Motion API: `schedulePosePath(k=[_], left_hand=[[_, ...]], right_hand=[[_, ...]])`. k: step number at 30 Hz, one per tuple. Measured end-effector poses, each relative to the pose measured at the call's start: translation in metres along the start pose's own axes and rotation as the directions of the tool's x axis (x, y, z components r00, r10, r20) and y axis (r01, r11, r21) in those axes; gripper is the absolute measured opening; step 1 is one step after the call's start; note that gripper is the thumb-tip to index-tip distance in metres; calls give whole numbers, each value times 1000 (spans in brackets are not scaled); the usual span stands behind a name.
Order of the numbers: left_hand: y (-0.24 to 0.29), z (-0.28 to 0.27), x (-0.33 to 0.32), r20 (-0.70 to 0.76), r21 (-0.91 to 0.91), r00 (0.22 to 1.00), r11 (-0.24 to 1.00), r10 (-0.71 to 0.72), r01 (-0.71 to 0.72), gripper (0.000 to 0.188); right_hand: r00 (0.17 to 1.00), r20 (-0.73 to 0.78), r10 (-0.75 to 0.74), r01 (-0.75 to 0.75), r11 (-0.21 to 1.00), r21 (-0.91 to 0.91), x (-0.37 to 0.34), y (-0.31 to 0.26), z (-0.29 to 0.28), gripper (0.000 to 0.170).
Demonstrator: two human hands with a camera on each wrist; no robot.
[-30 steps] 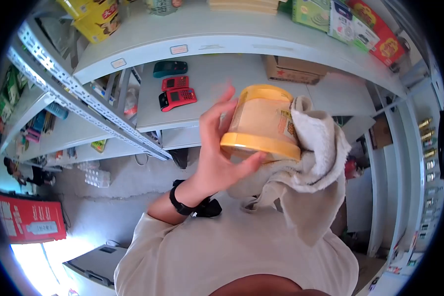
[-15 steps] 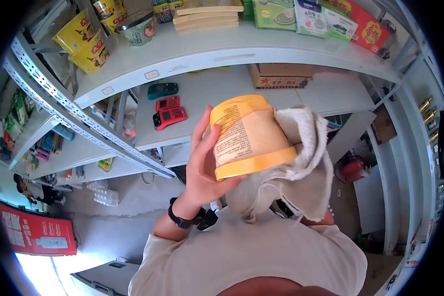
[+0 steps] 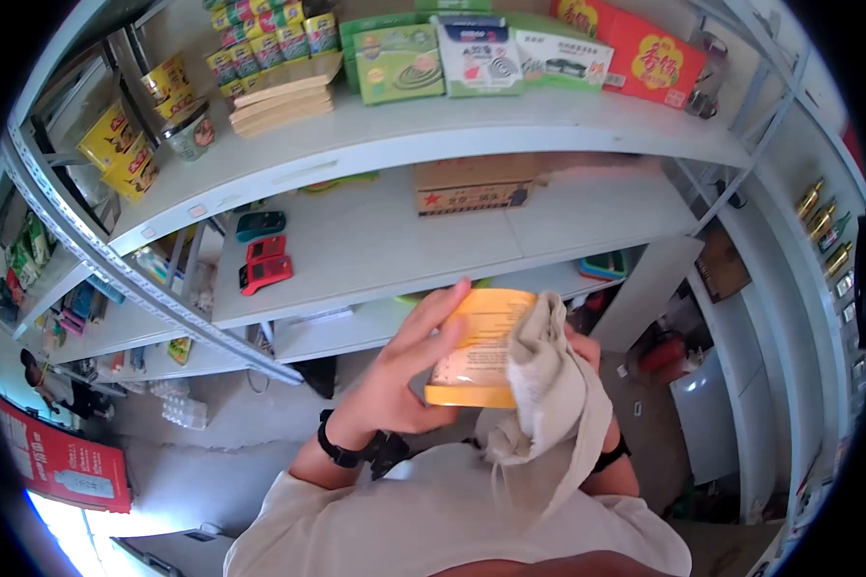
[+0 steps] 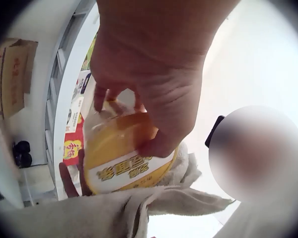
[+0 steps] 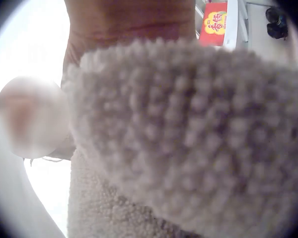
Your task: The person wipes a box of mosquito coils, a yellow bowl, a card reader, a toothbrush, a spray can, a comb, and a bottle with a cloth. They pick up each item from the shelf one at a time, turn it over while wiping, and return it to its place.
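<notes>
Our left hand (image 3: 394, 375), thumb across the printed yellow end, grasps one tub (image 3: 481, 341) in front of us; our right hand (image 3: 587, 351) sits mostly behind one cloth (image 3: 558, 385) against the tub, so we cannot tell its grip. Beyond, on the shelf (image 3: 385, 231): three card readers (image 3: 266, 273), one carton (image 3: 476, 199).

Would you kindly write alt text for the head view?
A yellow tub held in a person's left grip, with a pale cloth over one side, partly hiding the right grip. Shelves of packaged goods stand ahead.
</notes>
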State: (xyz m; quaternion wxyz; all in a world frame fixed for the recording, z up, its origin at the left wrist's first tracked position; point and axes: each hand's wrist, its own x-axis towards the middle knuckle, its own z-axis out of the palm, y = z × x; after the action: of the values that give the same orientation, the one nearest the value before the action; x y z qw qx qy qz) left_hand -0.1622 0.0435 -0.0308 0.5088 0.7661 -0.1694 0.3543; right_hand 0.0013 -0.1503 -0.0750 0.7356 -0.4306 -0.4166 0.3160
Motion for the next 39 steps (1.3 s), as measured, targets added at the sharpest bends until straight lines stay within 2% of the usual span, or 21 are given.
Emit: schedulePosePath(k=[1,2,3,4,5,6,7,9,11,13,15,16,18,19,21,23,26,28,30,35,39], left_hand=[[-9,18,-2,-100,-148,995,988,15,-30,96],[-16,33,0,-200,-295,980,953,13,-72,99],[-15,42,9,-251,-339,968,935,18,-105,99],[-19,46,14,-202,-293,979,953,11,-71,96],[-24,44,18,-153,-242,988,970,0,-37,94],[-27,44,21,-105,-187,994,982,-16,-4,91],[-28,50,22,-109,-252,994,968,-29,1,83],[-29,54,27,-98,-290,995,956,14,-41,83],[-31,51,32,-79,-287,996,956,45,-66,82],[-32,42,32,-51,-248,998,967,47,-58,81],[-26,23,32,34,-39,999,998,41,-39,82],[-22,14,32,71,70,997,997,24,-29,82],[-12,-7,30,77,134,997,991,-25,15,77],[-6,-19,26,73,168,995,985,-60,47,74],[7,-47,19,80,278,995,960,-61,37,74],[13,-73,4,84,387,993,921,-79,41,73],[19,-109,-22,53,475,994,878,-95,58,71],[20,-129,-36,-7,441,998,896,-61,57,71],[26,-149,-52,-158,385,987,920,-20,80,70],[42,-199,-85,-440,283,896,957,66,69,77],[45,-235,-107,-488,339,861,940,140,40,78]], right_hand=[[999,-34,23,-25,998,-61,-1,-22,3,39],[996,-72,-60,37,957,-289,1,-43,16,33],[984,-109,-143,66,850,-522,3,-63,28,27],[964,-145,-224,56,701,-711,4,-84,41,21],[952,-172,-253,103,795,-598,5,-77,33,21],[967,-202,-153,67,923,-379,-1,-42,2,20],[972,-230,-53,21,990,-137,-6,-8,-28,18],[961,-274,29,-112,951,-290,-21,-2,-35,16],[924,-383,24,-130,958,-255,-22,-13,-31,17],[835,-549,-18,-7,999,-44,-6,-51,31,23],[800,-588,-117,70,992,-102,-1,-44,33,30],[820,-536,-199,71,966,-251,-8,-14,7,34],[880,-425,-213,59,936,-346,0,-2,3,40],[915,-377,-146,29,954,-299,8,-4,11,42],[957,-228,-178,75,914,-400,26,-3,38,49],[970,-84,-230,162,860,-483,39,11,55,56],[982,130,-140,185,859,-477,73,30,84,59],[984,174,39,3,972,-234,100,34,117,58],[976,185,113,-95,990,-103,119,46,148,58],[985,166,53,-30,990,-136,144,89,203,58],[989,143,21,8,980,-198,149,103,229,57]])
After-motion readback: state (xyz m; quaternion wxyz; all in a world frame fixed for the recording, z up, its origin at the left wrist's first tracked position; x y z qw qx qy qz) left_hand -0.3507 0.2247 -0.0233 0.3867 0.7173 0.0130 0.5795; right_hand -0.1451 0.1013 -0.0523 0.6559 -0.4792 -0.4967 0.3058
